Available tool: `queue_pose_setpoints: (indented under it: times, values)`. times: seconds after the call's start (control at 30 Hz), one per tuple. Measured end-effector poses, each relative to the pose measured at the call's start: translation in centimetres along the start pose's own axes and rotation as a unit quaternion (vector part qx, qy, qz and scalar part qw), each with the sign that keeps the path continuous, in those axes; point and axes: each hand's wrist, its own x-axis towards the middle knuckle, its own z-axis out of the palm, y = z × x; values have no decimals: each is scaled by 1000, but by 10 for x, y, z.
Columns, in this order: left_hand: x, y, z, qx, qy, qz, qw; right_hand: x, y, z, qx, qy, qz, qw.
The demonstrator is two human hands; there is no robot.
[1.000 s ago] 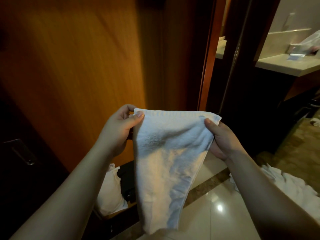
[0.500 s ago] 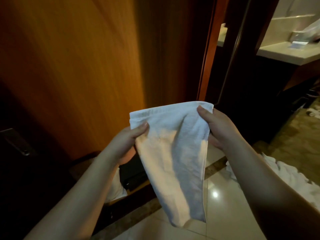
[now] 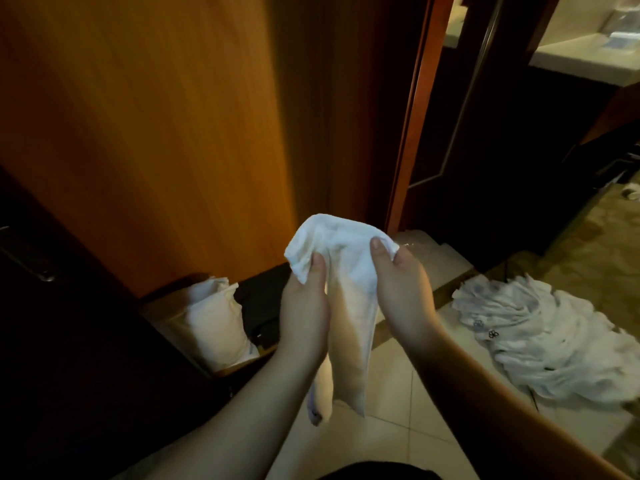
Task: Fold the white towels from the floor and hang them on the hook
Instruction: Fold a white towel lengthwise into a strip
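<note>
A small white towel (image 3: 346,271) hangs in front of me, bunched at the top and folded lengthwise, its tail reaching down toward the tiled floor. My left hand (image 3: 304,306) pinches its top left corner with the thumb on the near side. My right hand (image 3: 401,285) pinches the top right corner, close beside the left hand. A heap of white towels (image 3: 540,334) lies on the floor to the right. No hook is in view.
A wooden door panel (image 3: 156,133) fills the left and centre. At its foot a low shelf holds a white bag (image 3: 214,320) and a dark object (image 3: 263,306). A doorway to the right opens onto a pale counter (image 3: 581,60). Glossy floor tiles (image 3: 398,393) lie below.
My hands have come together, bringing the towel's two top corners close and folding it narrower. The towel and hands sit lower in view, and the camera has tilted down.
</note>
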Motion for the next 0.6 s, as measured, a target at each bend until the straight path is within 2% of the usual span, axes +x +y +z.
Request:
queue_pose_setpoints:
  times: [0.17,0.27,0.43,0.53,0.6]
  values:
    - [-12,1,8,57,-19,18,998,-20,-9,13,116,-110,-10,987]
    - [-9,-8,5,85,-27,42,995,-19,-12,12,165,-132,2,977]
    - [-4,-4,-2,84,-56,47,994,-15,-17,9,165,-163,1,973]
    - [4,-2,5,50,-24,21,998,-13,-18,8,171,-182,8,968]
    - [8,-1,5,93,-70,16,993,-14,-19,6,158,-210,6,965]
